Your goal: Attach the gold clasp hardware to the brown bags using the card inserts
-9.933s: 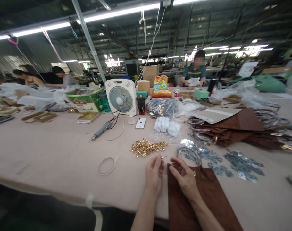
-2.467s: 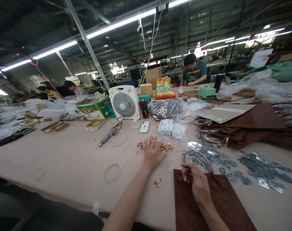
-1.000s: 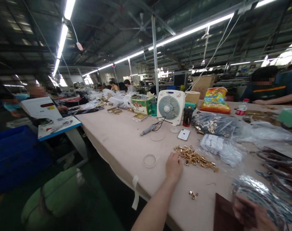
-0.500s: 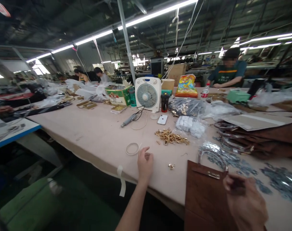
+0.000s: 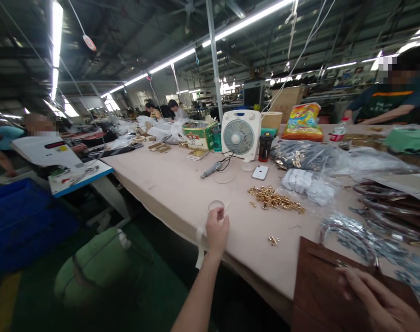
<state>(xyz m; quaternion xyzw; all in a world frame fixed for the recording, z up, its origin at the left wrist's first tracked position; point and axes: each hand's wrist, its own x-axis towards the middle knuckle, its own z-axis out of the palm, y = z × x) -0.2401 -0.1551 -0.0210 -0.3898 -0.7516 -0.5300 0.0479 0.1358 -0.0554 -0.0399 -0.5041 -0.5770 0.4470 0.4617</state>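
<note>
**Covering part of brown bag w/ my R hand; L hand near ring**

Item: brown bag, qty 1. Loc.: flat on table, at near edge, to the R of my L hand; lower end runs out of view. Finish: dk. brown, matte, suede-like, w/ straight side edge & a line just below top edge. Handle: qty 1, arched, glossy brown, extends past top edge toward grey metal plates. Fitting: qty 1 visible, small, shiny, partly hidden by my R fingertips.

Grip, R hand: fingers bent, tips at fitting; can't tell if they pinch it or only touch. Grip, L hand: fingers curled, above table's near edge; can't tell if anything is held, or if tips contact ring.

Counts:
- Ring: qty 1, pale, thin.
- Gold fasteners, main pile: too many to count.
- Small gold group: a few pcs, overlapping, exact no. unclear; betw. L hand & bag.
- Grey metal plates: many, overlapping, uncounted.
- Phone: qty 1, white, beyond main pile.
- Grey hand tool: qty 1, w/ black cord.
- Fan: qty 1, white, upright.
- Tumbler: qty 1, dk., upright, just beside fan.
- Red-capped bottle: qty 1, upright.
</note>
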